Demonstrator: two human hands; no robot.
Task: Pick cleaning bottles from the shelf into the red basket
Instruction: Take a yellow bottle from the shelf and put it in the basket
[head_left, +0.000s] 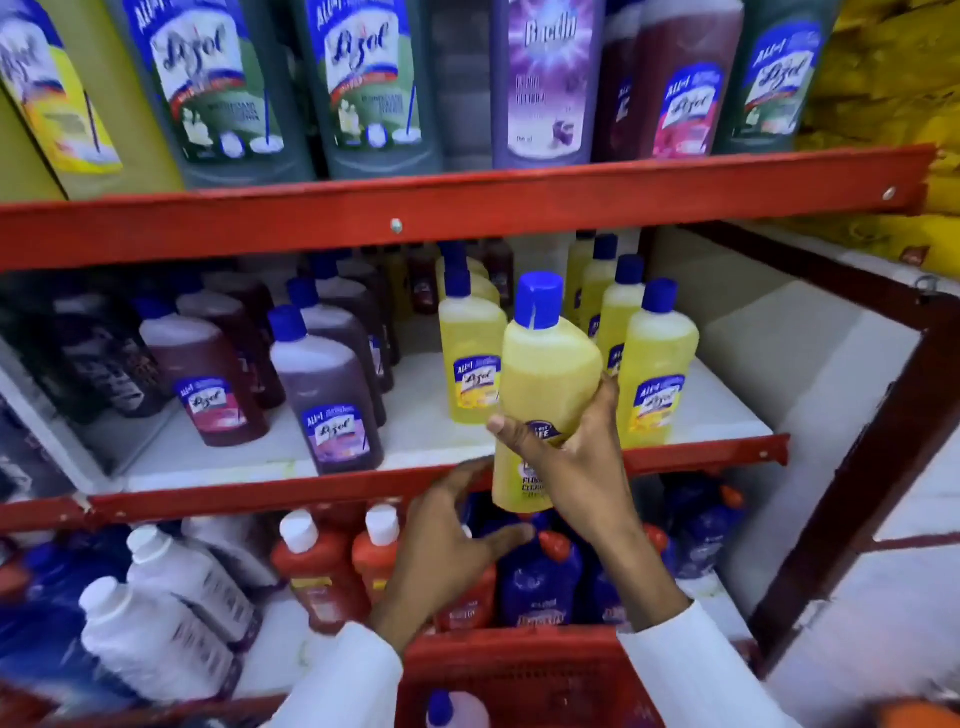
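My right hand (576, 467) is shut around a yellow cleaning bottle (545, 379) with a blue cap, held upright in front of the middle shelf's red edge. My left hand (452, 540) hovers just below it, fingers spread and curled toward the bottle's base, holding nothing. The red basket (519, 670) sits at the bottom centre between my white sleeves, and a blue-capped bottle (457, 709) lies inside it. More yellow bottles (654, 374) stand on the middle shelf behind the held one.
Dark purple bottles (332, 405) stand on the middle shelf at left. Large green bottles (363, 88) fill the top shelf. Below are white bottles (171, 597), orange bottles (317, 566) and blue bottles (540, 582). The red shelf frame (857, 467) runs down the right side.
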